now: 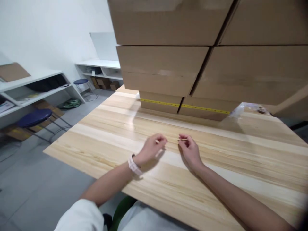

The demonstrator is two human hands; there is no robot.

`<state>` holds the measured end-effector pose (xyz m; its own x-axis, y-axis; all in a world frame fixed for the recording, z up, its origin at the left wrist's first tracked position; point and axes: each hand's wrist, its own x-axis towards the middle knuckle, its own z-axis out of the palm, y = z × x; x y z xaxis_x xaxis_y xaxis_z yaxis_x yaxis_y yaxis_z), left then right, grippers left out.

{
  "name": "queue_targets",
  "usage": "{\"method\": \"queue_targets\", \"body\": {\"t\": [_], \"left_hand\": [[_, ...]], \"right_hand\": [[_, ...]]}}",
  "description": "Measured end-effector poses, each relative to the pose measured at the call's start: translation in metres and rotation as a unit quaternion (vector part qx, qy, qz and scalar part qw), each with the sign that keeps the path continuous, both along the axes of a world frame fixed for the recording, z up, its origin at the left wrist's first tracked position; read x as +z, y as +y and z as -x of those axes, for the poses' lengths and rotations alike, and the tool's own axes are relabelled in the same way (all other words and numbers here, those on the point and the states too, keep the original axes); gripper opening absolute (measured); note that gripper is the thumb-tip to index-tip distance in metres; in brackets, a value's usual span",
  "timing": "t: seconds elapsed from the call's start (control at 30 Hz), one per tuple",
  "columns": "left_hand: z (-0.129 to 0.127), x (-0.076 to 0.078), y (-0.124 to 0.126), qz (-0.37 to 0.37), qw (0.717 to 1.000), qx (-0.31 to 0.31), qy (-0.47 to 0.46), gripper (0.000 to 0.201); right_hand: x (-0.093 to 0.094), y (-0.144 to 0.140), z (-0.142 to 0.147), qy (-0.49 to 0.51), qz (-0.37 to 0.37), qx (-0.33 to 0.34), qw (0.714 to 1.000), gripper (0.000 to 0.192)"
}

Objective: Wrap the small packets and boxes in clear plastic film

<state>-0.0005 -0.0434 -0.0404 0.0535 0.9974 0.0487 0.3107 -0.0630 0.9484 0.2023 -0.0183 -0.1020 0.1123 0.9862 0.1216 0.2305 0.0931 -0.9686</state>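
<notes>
My left hand (151, 150) rests on the wooden table (216, 179) with its fingers curled around a small thin pale piece that pokes out near the fingertips. My right hand (190, 149) lies a short way to the right, pinching a thin stick-like piece (182, 139) between thumb and fingers. The two hands are a little apart and point toward each other. The pieces are too small and blurred to name. A pale watch band (133, 165) sits on my left wrist.
Stacked cardboard boxes (168, 64) stand at the table's far side, with a yellow measuring tape (183, 106) along their base. A clear plastic bag (250, 108) lies at the far right. White shelves (33, 86) and blue stools (35, 117) stand on the left.
</notes>
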Motion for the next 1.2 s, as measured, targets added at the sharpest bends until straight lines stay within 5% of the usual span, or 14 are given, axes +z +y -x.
{"method": "queue_targets", "body": {"t": [0.17,0.3,0.5,0.73,0.97,1.07,1.2], "left_hand": [[0.106,0.013,0.100,-0.037,0.979,0.179,0.091,0.027],[0.156,0.010,0.165,-0.056,0.956,0.212,0.195,0.073],[0.157,-0.004,0.245,-0.063,0.935,0.183,0.296,0.089],[0.152,-0.001,0.312,-0.073,0.922,0.140,0.354,0.041],[0.181,-0.010,0.296,-0.071,0.923,0.147,0.349,0.029],[0.202,-0.011,0.260,-0.069,0.927,0.160,0.332,0.032],[0.222,-0.007,0.177,-0.066,0.939,0.153,0.301,0.036]], "right_hand": [[0.012,-0.028,0.068,-0.018,0.017,0.120,0.992,0.034],[0.018,-0.034,0.102,-0.019,0.022,0.172,0.985,0.033],[0.021,-0.034,0.114,-0.020,0.028,0.211,0.977,0.027],[0.027,-0.036,0.114,-0.062,0.018,0.232,0.971,0.023],[0.030,-0.034,0.115,-0.085,0.009,0.245,0.966,0.020],[0.031,-0.034,0.115,-0.090,0.007,0.246,0.965,0.021],[0.029,-0.034,0.115,-0.083,-0.002,0.246,0.966,0.021]]}}
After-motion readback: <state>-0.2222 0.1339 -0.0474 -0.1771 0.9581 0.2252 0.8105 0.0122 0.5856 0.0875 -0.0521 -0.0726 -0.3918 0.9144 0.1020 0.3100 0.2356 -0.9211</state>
